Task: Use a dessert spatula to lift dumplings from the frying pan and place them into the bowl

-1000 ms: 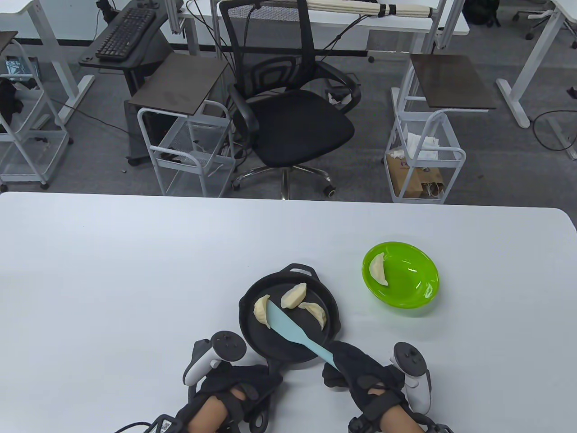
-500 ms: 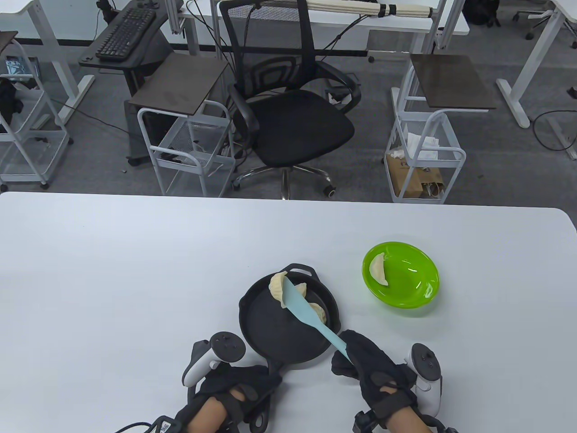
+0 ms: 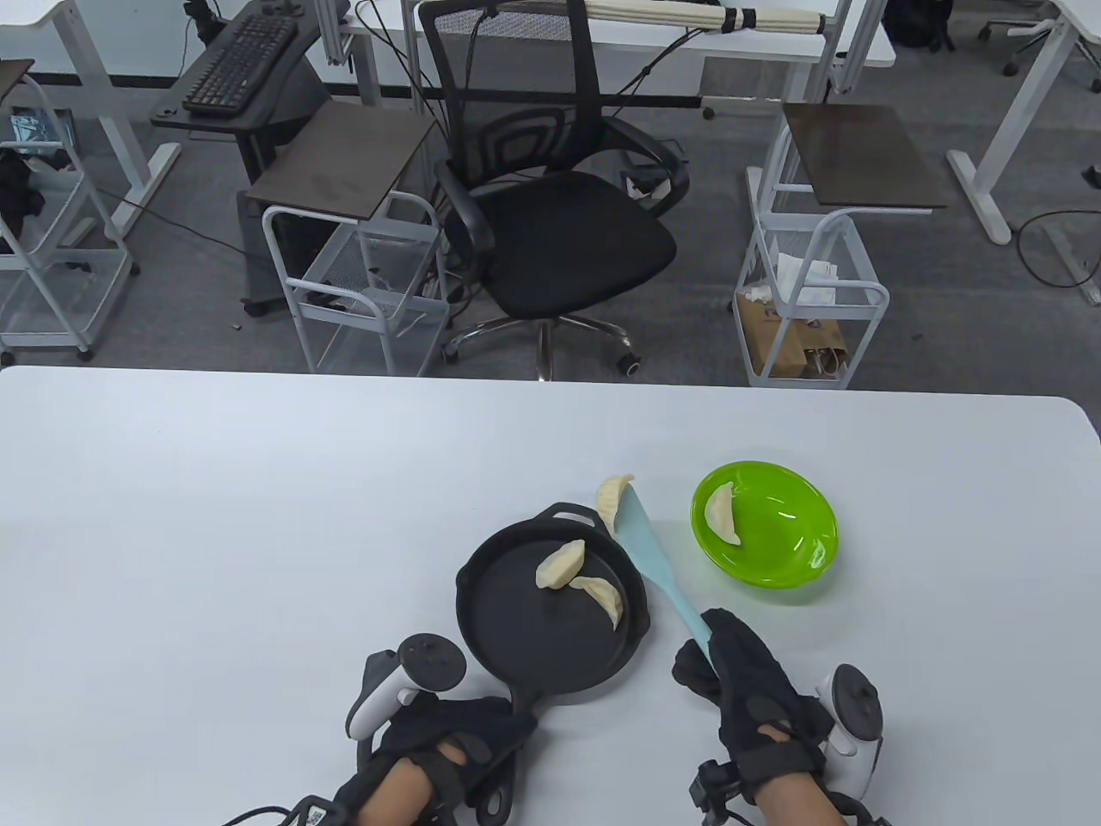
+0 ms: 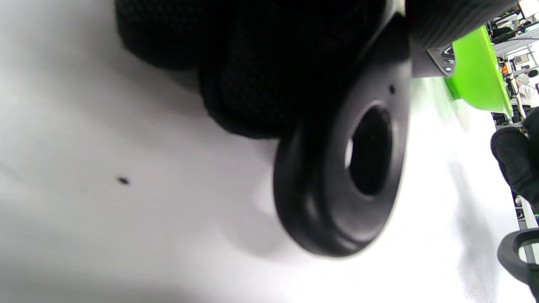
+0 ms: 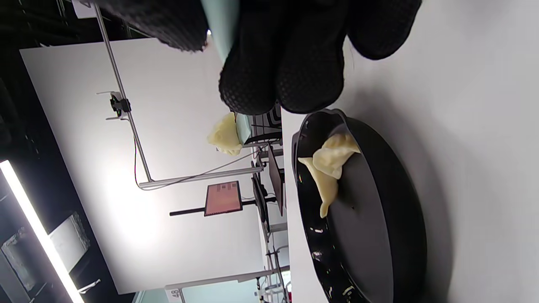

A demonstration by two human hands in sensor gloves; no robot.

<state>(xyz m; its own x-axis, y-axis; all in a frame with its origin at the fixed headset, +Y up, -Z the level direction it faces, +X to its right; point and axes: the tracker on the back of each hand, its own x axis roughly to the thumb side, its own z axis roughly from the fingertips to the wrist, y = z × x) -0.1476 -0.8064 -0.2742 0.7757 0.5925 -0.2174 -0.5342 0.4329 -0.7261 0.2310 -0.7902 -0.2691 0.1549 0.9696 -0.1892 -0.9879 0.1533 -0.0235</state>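
Risk: the pale crescent-shaped dumpling sits at the far tip of the light-blue flat-bladed dessert spatula, overhanging the blade's left edge, above bare table between the round black cast-iron frying pan and the bright green glossy plastic bowl. Judged likely failure: the dumpling slides or rolls off onto the white table if the blade tilts or the sideways carry is jerky; its smooth, doughy skin on a slick narrow blade offers little hold.

The right hand grips the spatula handle, fingers wrapped round it, near the table's front edge. The left hand is curled round the pan's long handle at the front edge, steadying it; a loosened hold could let the heavy pan shift.

Two more pleated dumplings lie touching in the pan's right half; the surface there looks matte and dark. One dumpling rests against the bowl's left inner wall. The bowl appears light and shallow; a knock from the blade could tip it.
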